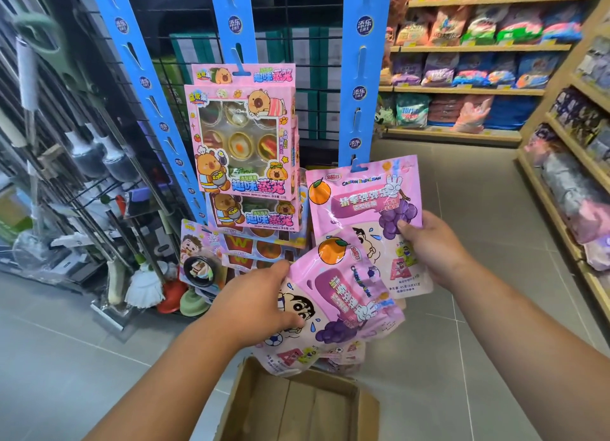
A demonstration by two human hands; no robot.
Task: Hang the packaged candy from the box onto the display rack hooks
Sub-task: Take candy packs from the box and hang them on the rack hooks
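Head view: both hands' fingers clamp pink candy bags (343, 295) above open box (363, 404).

The gray tile floor (462, 358) holds an open brown cardboard box (297, 407), right at the bottom. Left of the box and farther back, mops (143, 285) and red and green plungers (183, 297) stand on the floor. Behind the box, blue hanging strips (358, 77) come down over a black wire rack (297, 18). Right of the box, wooden shelves (455, 135) stand on the floor.
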